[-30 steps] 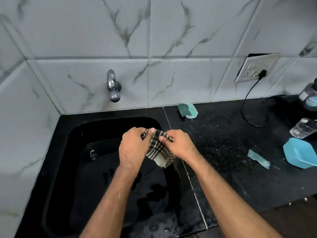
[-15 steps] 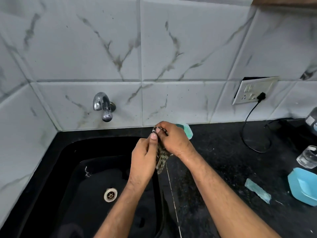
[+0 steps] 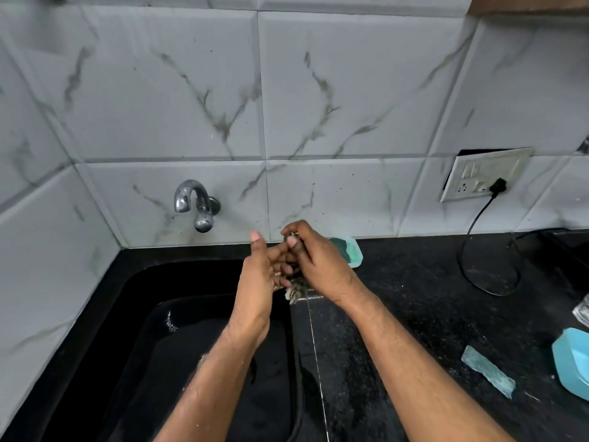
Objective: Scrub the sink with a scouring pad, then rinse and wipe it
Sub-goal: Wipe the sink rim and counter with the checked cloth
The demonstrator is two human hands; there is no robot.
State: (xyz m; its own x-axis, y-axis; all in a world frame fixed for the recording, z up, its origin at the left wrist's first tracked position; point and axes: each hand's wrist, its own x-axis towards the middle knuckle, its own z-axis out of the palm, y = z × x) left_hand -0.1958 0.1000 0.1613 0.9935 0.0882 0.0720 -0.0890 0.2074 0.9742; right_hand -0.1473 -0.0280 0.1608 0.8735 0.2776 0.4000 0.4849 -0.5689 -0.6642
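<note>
R hand [image 3: 322, 266] fingers curled, pinching checked cloth [image 3: 295, 293] over sink [image 3: 134, 314] rim, 3 o'clock side. L hand [image 3: 259, 282] touching it, thumb up, grip unclear. Tap [image 3: 196, 204] 11 o'clock.

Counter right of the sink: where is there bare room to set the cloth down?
Bare counter lies between the sink edge and the cable loop, running forward past the teal strip. It is crowded at the far right by the blue dish, and at the wall by the soap dish. Both hands hold the cloth.
</note>
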